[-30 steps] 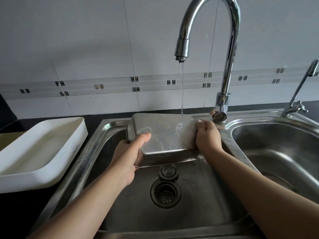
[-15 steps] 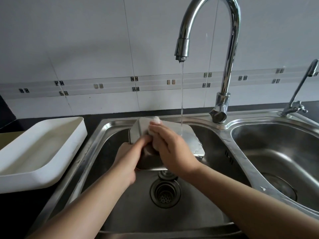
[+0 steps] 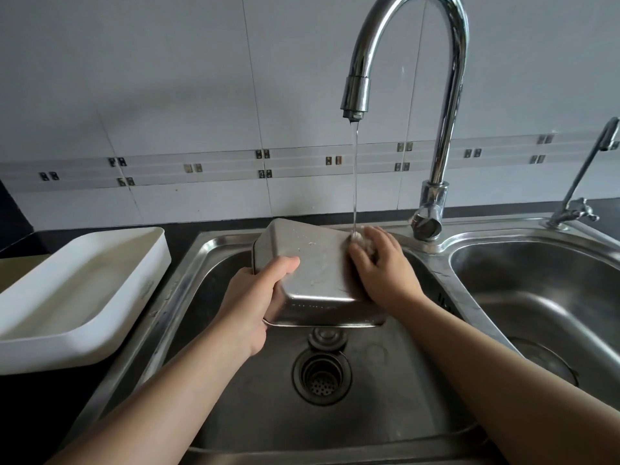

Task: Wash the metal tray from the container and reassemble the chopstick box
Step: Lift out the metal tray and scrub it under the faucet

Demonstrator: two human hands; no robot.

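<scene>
Clearly wet, the tray (image 3: pixel 315 263) hangs bottom-up over the sink (image 3: pixel 235 397), left hand (image 3: pixel 251 297) clamped round its corner, thumb on top. Opposite that grip, the right hand (image 3: pixel 382 266), fingers curled, presses a white cloth (image 3: pixel 364 241) onto it under the stream (image 3: pixel 354 179). Stiff, light, probably slippery: best held by the rim.

No legible text, label or number anywhere.

The dark table (image 3: pixel 188 229) carries a white rectangular plastic container (image 3: pixel 67 347) at its left edge, beside the inset steel double sink (image 3: pixel 174 297).
</scene>
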